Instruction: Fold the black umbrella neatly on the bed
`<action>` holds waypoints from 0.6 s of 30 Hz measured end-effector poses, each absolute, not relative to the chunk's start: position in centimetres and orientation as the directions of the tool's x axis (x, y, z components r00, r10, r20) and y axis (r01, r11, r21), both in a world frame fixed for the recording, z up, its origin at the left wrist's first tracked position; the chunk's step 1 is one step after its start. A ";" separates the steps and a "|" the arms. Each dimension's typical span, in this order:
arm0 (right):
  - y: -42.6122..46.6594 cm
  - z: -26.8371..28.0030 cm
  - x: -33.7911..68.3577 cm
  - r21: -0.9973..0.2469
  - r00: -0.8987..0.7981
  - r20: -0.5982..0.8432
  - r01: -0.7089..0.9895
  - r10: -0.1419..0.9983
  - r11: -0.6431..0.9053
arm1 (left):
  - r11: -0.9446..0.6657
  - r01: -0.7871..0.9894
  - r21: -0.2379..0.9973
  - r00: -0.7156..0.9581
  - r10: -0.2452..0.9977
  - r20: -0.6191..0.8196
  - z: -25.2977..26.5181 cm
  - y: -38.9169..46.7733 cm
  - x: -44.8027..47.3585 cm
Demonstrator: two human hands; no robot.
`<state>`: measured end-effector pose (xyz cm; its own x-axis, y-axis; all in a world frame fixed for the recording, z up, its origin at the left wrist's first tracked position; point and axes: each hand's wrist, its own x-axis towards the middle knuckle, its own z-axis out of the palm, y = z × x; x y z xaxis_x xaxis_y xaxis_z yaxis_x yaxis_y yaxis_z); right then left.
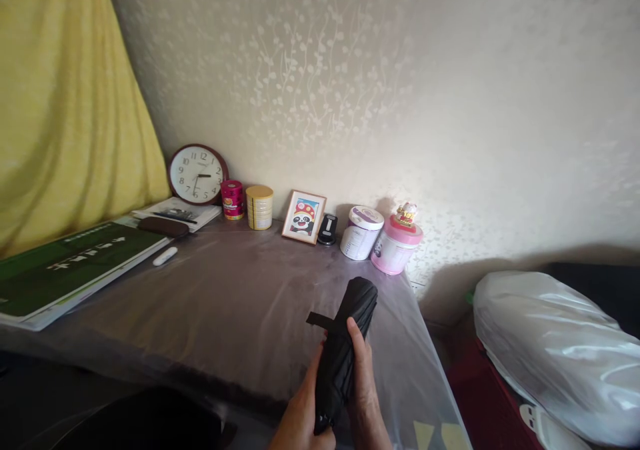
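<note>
"How do the hands hold it?"

"Both curl closed around a folded black fabric umbrella [345, 360]: the left hand [301, 403] cups its lower end, the right hand [366, 387] lies along its right side. The flat black strap [321, 321] juts out unfastened, so that grip probably keeps the folds bundled."

"Where is it?"

"Above the brown, plastic-covered table [235, 303], over its front part, nearer the right edge."

"And beyond?"

"A wood-framed panda picture [303, 217] tilts back along the rear edge; a round, brown-rimmed clock [199, 170] stands at the back left corner, presumably propped for support."
</note>
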<state>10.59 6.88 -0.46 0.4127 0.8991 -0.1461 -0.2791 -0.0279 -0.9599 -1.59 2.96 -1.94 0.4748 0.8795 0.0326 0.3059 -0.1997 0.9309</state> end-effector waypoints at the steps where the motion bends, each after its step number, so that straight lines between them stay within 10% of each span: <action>1: 6.9 -0.3 10.5 -0.964 0.413 -0.144 -0.264 0.899 -0.033 | -0.189 0.399 0.897 0.454 0.891 -0.014 -1.9 2.9 -1.5; 6: 6.6 0.1 9.8 -0.964 0.381 -0.179 -0.252 0.907 -0.084 | -0.135 0.739 0.660 0.366 0.903 -0.224 -1.4 2.6 -1.9; 11: 6.6 -0.5 9.6 -0.892 0.367 -0.322 -0.427 0.873 -0.150 | -0.151 0.390 0.908 0.446 0.894 -0.043 0.4 2.9 -3.2; 15: 6.3 -0.6 9.8 -0.900 0.346 -0.287 -0.416 0.893 -0.128 | 0.213 0.199 0.957 0.462 0.840 -0.283 1.4 3.3 -2.9; 18: 6.1 -0.1 10.3 -0.954 0.355 -0.203 -0.282 0.913 -0.102 | 0.202 0.240 0.950 0.418 0.861 -0.289 0.7 3.5 -2.4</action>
<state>10.32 6.13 -0.10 0.3550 0.9126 -0.2027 -0.2821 -0.1022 -0.9539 -2.42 3.46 0.67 0.4177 0.8614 -0.2890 0.2399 0.2022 0.9495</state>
